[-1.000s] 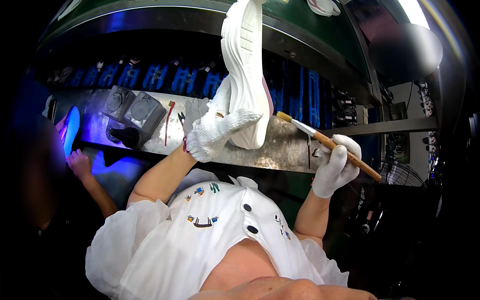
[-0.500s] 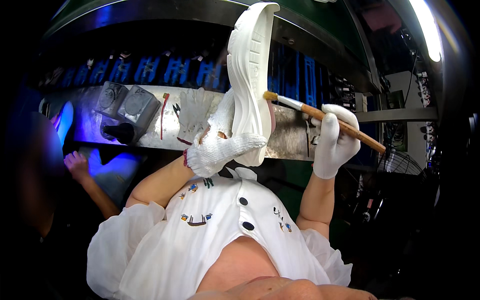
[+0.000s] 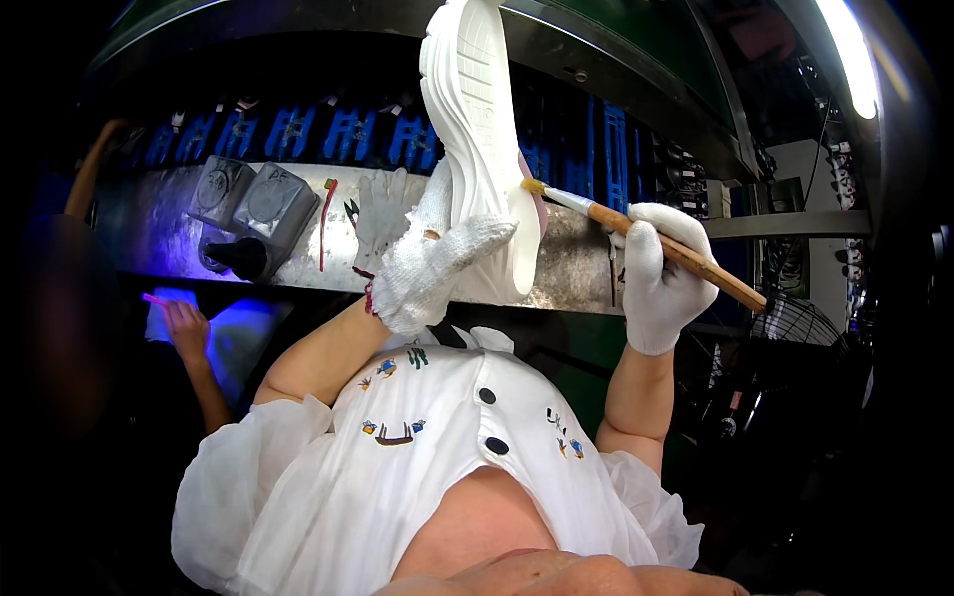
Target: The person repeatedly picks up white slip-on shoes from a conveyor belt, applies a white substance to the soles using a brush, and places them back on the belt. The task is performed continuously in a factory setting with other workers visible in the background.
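Note:
A white shoe sole (image 3: 477,119) is held up above the metal bench, its long side running away from me. My left hand (image 3: 437,253), in a worn knit glove with a hole, is closed round its near end, thumb across the front. My right hand (image 3: 664,268), in a smooth white glove, is closed on the wooden handle of a paintbrush (image 3: 686,256). The bristles meet the sole's right edge or sit just beside it. Along that edge, behind the sole, shows a strip of something pinkish (image 3: 540,214).
On the metal bench (image 3: 333,243) at left stand grey containers (image 3: 271,207), with a black nozzle (image 3: 238,258) beside them. A red-handled brush (image 3: 326,223) and a spare glove (image 3: 383,214) lie nearby. Behind runs a row of blue racks (image 3: 288,136). A co-worker's hand (image 3: 186,328) is at left.
The sole has shifted left and turned, showing more of its ribbed inner face, and my left hand moved with it. The brush stays at its right edge. The co-worker's hand now holds something pink.

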Motion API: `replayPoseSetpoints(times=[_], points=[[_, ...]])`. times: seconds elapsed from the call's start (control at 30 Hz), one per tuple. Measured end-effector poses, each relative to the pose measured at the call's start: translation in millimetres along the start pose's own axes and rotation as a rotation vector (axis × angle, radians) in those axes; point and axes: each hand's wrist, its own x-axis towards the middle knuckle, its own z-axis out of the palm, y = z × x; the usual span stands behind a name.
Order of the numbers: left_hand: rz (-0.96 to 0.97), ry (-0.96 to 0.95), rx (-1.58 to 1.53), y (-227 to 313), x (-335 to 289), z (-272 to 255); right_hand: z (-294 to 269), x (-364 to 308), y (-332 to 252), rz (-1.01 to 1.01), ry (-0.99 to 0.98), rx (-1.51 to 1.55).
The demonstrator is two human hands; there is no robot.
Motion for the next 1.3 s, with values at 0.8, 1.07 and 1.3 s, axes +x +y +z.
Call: replayPoseSetpoints(times=[0.8, 1.07, 1.3], points=[[-0.052, -0.524, -0.924, 47.7, 15.8, -49.5, -18.4, -42.4, -0.2, 0.166, 0.361, 0.254], [-0.090, -0.590, -0.863, 63.4, 15.2, -63.6, -5.6, -51.7, 13.6, 0.401, 0.396, 0.267], [-0.001, -0.457, -0.645, 96.1, 26.4, -86.3, -0.2, -51.8, 22.7, 0.414, 0.370, 0.208]])
